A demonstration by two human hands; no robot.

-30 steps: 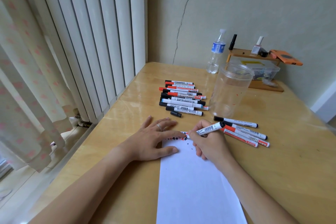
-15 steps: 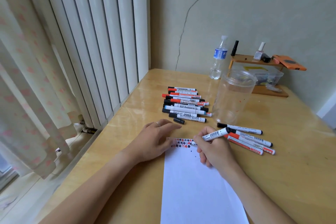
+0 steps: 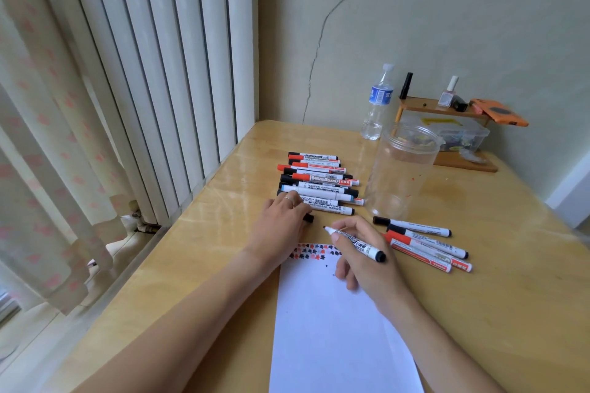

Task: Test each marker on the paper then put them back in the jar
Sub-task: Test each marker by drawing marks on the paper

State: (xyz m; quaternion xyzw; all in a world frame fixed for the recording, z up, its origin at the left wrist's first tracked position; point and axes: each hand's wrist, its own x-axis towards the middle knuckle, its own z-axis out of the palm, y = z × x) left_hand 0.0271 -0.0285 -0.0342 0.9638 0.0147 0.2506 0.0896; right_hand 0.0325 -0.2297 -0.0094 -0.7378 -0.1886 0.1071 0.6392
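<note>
While the right hand (image 3: 360, 252) pinches an uncapped marker (image 3: 354, 242) above the paper (image 3: 335, 329), the left hand (image 3: 281, 226) reaches its cap (image 3: 309, 218). 4 markers (image 3: 424, 244) look tested; the jar (image 3: 402, 169) stands empty, a row (image 3: 319, 182) untested.

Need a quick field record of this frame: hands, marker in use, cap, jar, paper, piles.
left hand: reaching to the loose black cap
right hand: grips uncapped marker, tip off the paper
paper: row of red and black test marks along far edge
jar: upright, no lid, no markers inside
large pile: left of jar
small pile: four capped markers, right of paper
</note>
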